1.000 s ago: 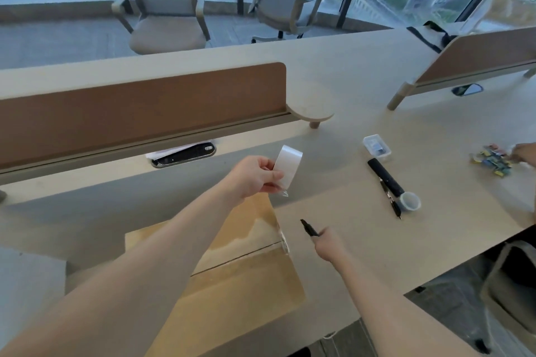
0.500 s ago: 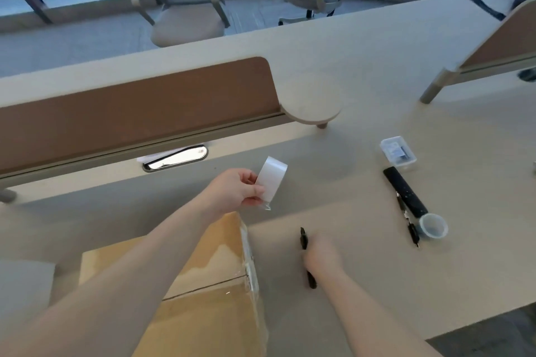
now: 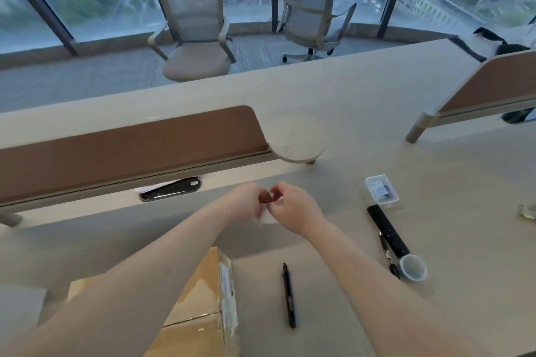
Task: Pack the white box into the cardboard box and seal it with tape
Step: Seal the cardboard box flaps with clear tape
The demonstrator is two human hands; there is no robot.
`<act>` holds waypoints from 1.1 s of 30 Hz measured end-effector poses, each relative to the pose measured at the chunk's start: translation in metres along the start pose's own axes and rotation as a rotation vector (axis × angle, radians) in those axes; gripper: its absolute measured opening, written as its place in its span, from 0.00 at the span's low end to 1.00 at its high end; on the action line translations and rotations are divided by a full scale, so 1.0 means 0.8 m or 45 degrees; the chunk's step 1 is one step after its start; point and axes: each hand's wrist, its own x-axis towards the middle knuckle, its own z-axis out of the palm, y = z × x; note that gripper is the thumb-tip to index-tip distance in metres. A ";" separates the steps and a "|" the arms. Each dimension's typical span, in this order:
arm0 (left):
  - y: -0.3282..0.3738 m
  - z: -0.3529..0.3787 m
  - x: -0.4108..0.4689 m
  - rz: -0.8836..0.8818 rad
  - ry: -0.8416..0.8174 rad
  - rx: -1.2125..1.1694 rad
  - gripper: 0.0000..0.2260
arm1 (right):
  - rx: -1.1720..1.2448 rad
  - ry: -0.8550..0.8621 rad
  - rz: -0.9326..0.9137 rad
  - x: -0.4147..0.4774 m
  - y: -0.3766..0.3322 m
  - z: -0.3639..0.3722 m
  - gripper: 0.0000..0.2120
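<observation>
The closed cardboard box (image 3: 200, 310) lies at the near left of the desk, its flaps down and clear tape shining along the seam and right edge; my left forearm crosses over it. Both hands meet above the desk beyond the box. My left hand (image 3: 245, 203) and my right hand (image 3: 293, 211) both grip the roll of clear tape (image 3: 267, 216), which is mostly hidden between the fingers. The white box is not visible.
A black pen (image 3: 288, 295) lies right of the box. Further right are a black bar-shaped object (image 3: 387, 230), a second pen (image 3: 388, 255), a small round cap (image 3: 412, 267) and a clear plastic case (image 3: 380, 190). A brown divider panel (image 3: 130, 151) runs behind my hands.
My right hand let go of the black pen, which now lies on the desk, and rose to join the left hand on the tape roll. The view tilted up.
</observation>
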 end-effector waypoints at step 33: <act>0.063 -0.013 0.226 0.123 0.353 -0.103 0.08 | 0.684 0.354 0.799 0.157 0.092 -0.036 0.21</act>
